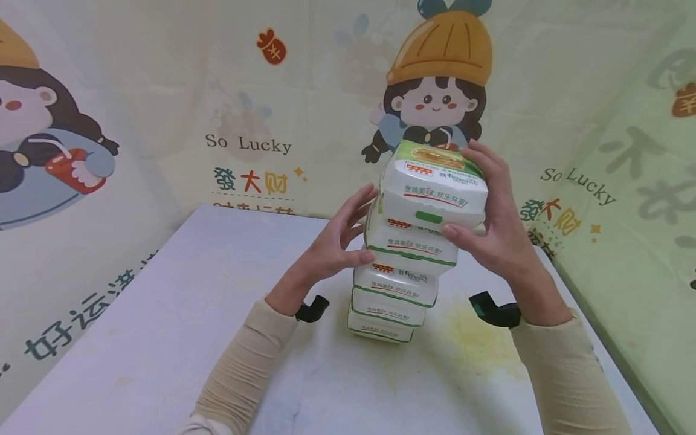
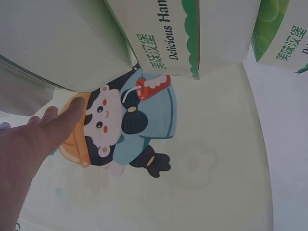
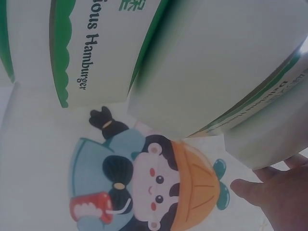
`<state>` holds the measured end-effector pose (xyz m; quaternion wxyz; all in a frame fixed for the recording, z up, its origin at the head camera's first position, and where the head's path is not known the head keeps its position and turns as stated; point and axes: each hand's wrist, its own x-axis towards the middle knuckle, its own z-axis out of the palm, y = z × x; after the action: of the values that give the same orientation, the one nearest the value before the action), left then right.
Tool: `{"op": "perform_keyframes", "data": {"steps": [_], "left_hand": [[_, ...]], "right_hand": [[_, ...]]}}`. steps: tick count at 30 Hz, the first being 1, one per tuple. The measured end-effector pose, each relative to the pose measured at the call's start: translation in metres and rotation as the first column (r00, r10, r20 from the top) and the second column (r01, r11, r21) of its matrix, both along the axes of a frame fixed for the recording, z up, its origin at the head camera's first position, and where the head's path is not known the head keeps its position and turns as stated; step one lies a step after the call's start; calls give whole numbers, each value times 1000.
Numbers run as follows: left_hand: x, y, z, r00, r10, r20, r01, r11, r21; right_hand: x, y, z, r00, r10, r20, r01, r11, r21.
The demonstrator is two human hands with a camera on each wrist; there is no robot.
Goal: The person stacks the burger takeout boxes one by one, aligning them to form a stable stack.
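Note:
Several white and green cardboard hamburger boxes are stacked in a column that leans to the right towards its top. My right hand [image 1: 497, 223] grips the top box [image 1: 435, 193] by its right side, thumb at the front and fingers over the far top edge. Against the left side of the second box [image 1: 410, 248] lies my left hand [image 1: 328, 248], its fingers extended and its thumb near the front corner. Below are the lower boxes [image 1: 396, 287]. Both wrist views show box sides from close by, with "Delicious Hamburger" lettering on a box [image 3: 96, 48].
The stack stands on a white table [image 1: 217, 338] with a yellowish stain [image 1: 484, 338] to its right. Behind and on both sides hangs a printed backdrop [image 1: 326, 109] with cartoon figures and lettering.

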<state>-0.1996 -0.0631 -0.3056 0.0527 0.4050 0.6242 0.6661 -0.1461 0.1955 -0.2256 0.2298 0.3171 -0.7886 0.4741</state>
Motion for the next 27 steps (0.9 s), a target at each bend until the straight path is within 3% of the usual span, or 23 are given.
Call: {"op": "perform_keyframes", "data": {"steps": [13,27], "left_hand": [[-4,3,-3,999,4,-36,-5,1000,-5],[-5,4,-4,1000,14,-23,-14,1000,5]], "right_hand": [[-2,1,-3,1000,-22,-1,22,1000,-9],[0,0,-5,999,-8,-37,7,1000,-15]]}}
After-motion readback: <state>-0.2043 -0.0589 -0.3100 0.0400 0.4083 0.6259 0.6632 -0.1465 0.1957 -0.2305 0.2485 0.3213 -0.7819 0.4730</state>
